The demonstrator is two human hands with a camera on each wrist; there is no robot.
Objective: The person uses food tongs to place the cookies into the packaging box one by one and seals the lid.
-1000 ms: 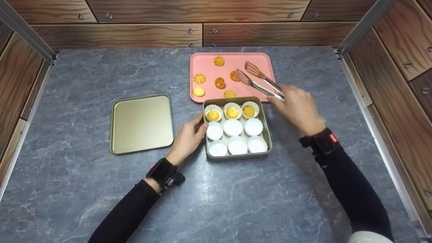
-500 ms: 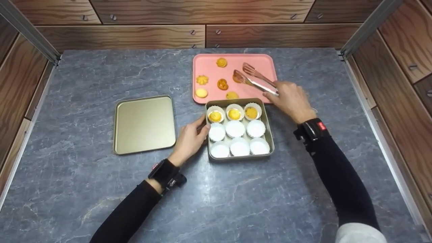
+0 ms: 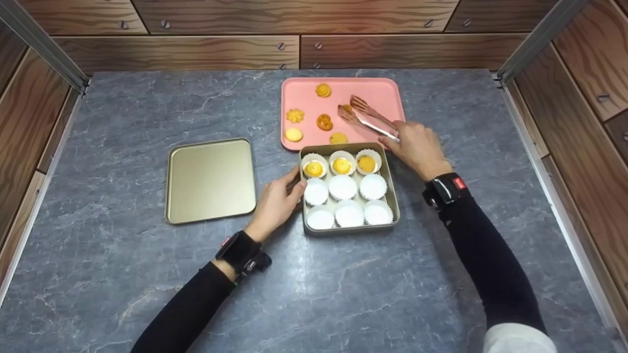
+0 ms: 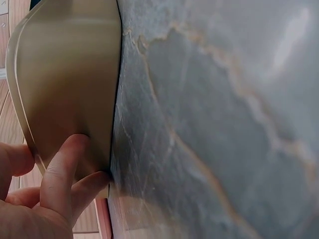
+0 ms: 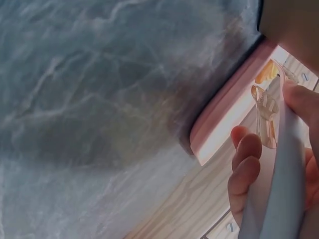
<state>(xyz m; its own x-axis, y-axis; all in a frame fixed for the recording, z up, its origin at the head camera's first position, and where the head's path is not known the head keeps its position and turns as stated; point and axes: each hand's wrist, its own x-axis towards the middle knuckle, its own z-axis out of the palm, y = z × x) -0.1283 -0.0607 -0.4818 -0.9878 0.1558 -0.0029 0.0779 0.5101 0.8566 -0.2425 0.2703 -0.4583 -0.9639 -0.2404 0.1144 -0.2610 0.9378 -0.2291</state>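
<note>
Holding the tongs (image 3: pixel 375 128) parted, right hand (image 3: pixel 418 149) curls; left hand (image 3: pixel 274 203) touches the tin (image 3: pixel 350 229).

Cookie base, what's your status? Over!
Left hand touching tin. Right hand gripping tongs, tips apart over tray. Three cups hold cookies. Nothing seen blocking tongs.

Head view bright, glare on tabletop (image 3: pixel 299 279) at six o'clock. Right wrist view hazy, tongs (image 5: pixel 287 169) blurred at four o'clock.
</note>
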